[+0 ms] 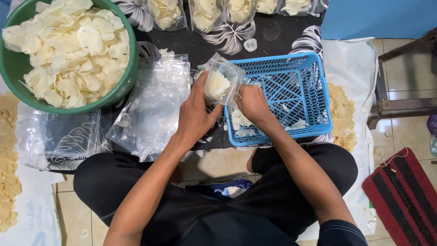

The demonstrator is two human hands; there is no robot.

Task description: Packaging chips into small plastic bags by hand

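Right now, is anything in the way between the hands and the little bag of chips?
Nothing visible. The left hand and right hand both already touch the small clear bag, holding it over the edge of the blue basket.

1 green bowl [13, 68] w/ chips, 1 blue basket [291, 64], 5 filled bags along top [166, 13], 1 bag in hand [221, 82], 2 hands [195, 114].
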